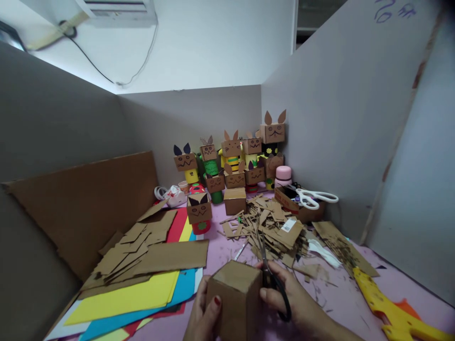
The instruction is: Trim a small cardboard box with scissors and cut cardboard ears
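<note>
A brown cardboard box (236,298) is at the bottom centre, close to the camera. My left hand (204,310) grips its left side, with the thumb on the front face. At the box's right side, my right hand (289,293) is closed around black-handled scissors (269,279), whose blades point up and away. The fingertips of that hand are close to or against the box; contact is hard to tell. Beyond the box lies a pile of cardboard scraps (272,222). A small closed cardboard box (235,201) stands farther back.
Several cardboard animal figures (232,148) stand at the back. Cardboard sheets (170,258) and coloured paper (124,298) lie left. On the right are a yellow glue gun (384,303), a box (309,213) with white-handled scissors (309,198), and a pink jar (283,175). Grey partitions enclose the table.
</note>
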A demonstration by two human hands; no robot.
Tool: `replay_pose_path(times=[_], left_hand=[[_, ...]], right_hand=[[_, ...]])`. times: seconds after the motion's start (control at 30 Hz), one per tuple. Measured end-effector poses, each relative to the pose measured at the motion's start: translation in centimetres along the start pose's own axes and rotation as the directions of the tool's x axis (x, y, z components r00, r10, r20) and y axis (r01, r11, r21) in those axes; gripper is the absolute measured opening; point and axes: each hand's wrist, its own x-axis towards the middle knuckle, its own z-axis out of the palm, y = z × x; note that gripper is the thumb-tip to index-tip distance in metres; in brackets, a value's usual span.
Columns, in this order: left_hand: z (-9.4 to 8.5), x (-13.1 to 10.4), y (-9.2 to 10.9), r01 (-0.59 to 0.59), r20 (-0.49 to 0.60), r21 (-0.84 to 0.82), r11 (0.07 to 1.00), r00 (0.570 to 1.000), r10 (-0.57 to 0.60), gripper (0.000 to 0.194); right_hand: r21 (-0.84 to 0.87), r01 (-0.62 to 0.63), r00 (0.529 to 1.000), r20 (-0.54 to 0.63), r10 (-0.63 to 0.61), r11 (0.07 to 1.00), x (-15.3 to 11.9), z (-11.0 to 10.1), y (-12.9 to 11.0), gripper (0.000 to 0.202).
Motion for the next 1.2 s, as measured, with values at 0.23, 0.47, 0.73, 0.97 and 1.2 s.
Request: replay_pose_path(times=[0.23,0.47,0.73,0.97,1.2], left_hand=[[2.3,-1.2,1.2,0.027,0.229,0.193,0.981,0.971,-0.072,0.085],[1.3,-0.5,2.0,-0.101,0.234,0.38,0.919,0.972,0.01,0.09],[-1.2,0.5,1.9,-0.118,0.211,0.601,0.79,0.977,-0.015,0.107],[-0.9,0.5,1.8,-0.104,0.211,0.634,0.766,0.976,-0.042,0.109],[-0.9,0.5,1.7,-0.091,0.21,0.642,0.761,0.976,-0.06,0.109]], right_hand=[[-0.114,0.079,0.997,0.01,-0.078,0.99,0.2,-0.5,0.1,0.036],[-0.632,0.103,0.993,0.022,-0.115,0.768,0.6,-2.4,-0.7,0.051],[-0.921,0.176,0.983,0.146,-0.111,0.347,0.2,-3.1,-2.4,0.033],[-0.935,0.215,0.973,0.18,-0.145,0.281,0.0,-3.4,-1.8,0.022],[-0.951,0.198,0.978,0.176,-0.113,0.237,-0.1,-3.2,-1.6,0.016]])
